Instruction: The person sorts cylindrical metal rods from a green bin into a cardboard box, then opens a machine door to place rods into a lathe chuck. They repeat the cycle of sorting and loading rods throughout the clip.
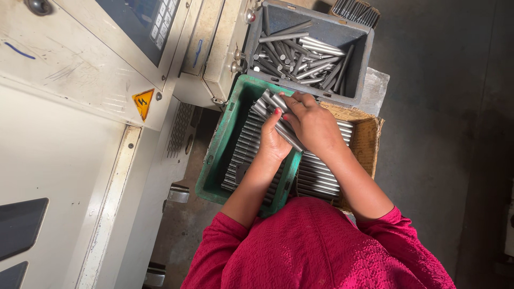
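Steel rods (270,104) half hidden between left hand (274,142) and right hand (313,124).

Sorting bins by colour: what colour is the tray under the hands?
Green, a teal shade; the tray shows best in the head view.

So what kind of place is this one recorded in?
Most likely a metalworking shop floor. A cream machine cabinet with a keypad and a yellow hazard sticker stands beside bins of steel rods: a grey bin and a green crate. Both hands hold a bundle of rods.
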